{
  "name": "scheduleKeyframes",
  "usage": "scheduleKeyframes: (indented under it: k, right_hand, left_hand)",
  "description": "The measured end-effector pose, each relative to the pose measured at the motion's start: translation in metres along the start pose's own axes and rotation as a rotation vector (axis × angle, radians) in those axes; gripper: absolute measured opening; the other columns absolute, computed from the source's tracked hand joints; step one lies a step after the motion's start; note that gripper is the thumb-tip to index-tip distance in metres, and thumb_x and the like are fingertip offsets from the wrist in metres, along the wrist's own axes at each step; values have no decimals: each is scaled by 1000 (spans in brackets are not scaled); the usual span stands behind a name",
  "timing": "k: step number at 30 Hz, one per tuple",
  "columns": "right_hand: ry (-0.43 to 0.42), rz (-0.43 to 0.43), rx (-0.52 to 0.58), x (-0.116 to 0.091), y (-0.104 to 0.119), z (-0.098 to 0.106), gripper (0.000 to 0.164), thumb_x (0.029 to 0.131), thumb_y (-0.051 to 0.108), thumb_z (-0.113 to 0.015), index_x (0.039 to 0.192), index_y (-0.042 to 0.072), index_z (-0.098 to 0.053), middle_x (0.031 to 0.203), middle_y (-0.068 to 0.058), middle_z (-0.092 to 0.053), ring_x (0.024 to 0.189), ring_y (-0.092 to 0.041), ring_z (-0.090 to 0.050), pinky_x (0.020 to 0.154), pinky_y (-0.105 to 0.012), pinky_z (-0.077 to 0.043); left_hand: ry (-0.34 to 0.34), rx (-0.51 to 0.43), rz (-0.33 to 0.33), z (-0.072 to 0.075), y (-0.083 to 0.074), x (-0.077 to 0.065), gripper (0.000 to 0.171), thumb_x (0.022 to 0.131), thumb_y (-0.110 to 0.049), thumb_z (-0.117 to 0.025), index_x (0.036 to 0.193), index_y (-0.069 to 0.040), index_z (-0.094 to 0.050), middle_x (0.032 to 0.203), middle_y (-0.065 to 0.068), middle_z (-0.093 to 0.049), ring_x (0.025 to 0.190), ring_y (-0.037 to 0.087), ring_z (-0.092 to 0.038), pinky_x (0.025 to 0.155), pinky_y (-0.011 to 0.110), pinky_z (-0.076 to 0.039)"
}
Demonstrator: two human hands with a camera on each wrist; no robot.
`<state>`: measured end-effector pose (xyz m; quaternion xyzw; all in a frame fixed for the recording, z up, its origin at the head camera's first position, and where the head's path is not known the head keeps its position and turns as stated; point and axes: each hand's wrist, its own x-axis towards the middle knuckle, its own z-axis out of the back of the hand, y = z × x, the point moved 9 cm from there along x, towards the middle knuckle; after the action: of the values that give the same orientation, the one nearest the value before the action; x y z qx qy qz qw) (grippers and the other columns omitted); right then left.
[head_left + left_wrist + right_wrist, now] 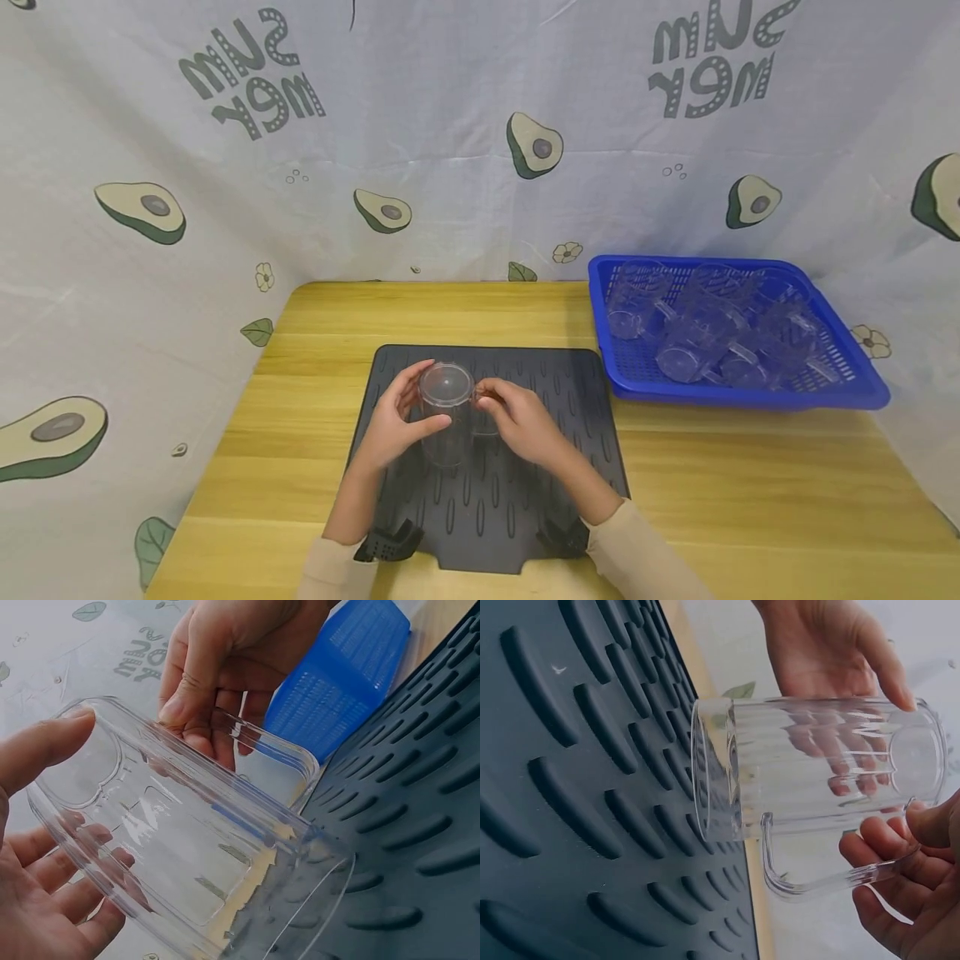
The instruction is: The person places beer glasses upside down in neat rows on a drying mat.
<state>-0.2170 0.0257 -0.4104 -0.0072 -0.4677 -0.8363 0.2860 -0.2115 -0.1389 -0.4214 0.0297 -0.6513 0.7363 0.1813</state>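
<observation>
A clear plastic or glass mug (446, 437) with a handle stands base up, thick end on top and thin rim down by the dark ribbed mat (480, 508). Whether the rim touches the mat I cannot tell. My left hand (393, 429) grips the mug's side near the base, thumb in front and fingers around the far side. With thumb and fingers my right hand (525, 421) holds the handle. Fine ridges and the clear handle (810, 889) show in the right wrist view. The left wrist view shows the mug (187, 840) tilted across the picture.
At the back right a blue plastic basket (738, 398) holds several clear mugs (686, 333), piled on their sides. Yellow wood-grain table (735, 467) surrounds the mat. A printed cloth (450, 150) hangs behind and at the sides. Black wrist pieces (390, 543) sit at both cuffs.
</observation>
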Motion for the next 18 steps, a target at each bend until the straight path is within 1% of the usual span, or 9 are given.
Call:
scheduleKeyframes:
  k: [3, 7, 10, 14, 18]
  right_hand:
    - [2, 1, -27, 6, 1, 0, 24, 101, 12, -54, 119, -2, -60, 105, -10, -66, 94, -24, -65, 80, -38, -54]
    - [17, 1, -36, 13, 2, -1, 26, 100, 14, -55, 120, -2, -60, 107, -11, -65, 94, -24, -65, 81, -39, -54]
    - [33, 3, -25, 20, 2, -2, 25, 100, 14, -55, 120, -1, -60, 106, -10, -66, 95, -24, -65, 81, -39, -54]
    - [50, -11, -20, 29, 1, -6, 25, 100, 15, -55, 120, 0, -60, 107, -10, -67, 98, -25, -65, 83, -41, -54]
    - [52, -33, -24, 40, 2, -7, 26, 100, 14, -55, 122, -1, -59, 109, -11, -66, 100, -27, -65, 86, -43, -53]
  left_hand:
    - [12, -2, -14, 4, 0, 4, 75, 80, -3, -79, 145, -3, -40, 137, 17, -53, 121, 19, -53, 98, 29, -44]
    - [22, 21, 0, 10, 4, 9, 77, 79, 1, -78, 145, -4, -40, 139, 16, -51, 126, 22, -50, 105, 35, -41]
    - [33, 19, 7, 15, 5, 12, 78, 79, 2, -78, 146, -4, -39, 141, 16, -50, 128, 22, -48, 107, 33, -39]
    - [51, -28, 10, 22, 6, 17, 79, 79, 2, -78, 146, -1, -37, 144, 18, -46, 130, 25, -45, 107, 28, -37]
    - [40, -49, 37, 29, 7, 24, 81, 79, 4, -77, 147, 0, -34, 147, 18, -42, 135, 27, -40, 111, 32, -32]
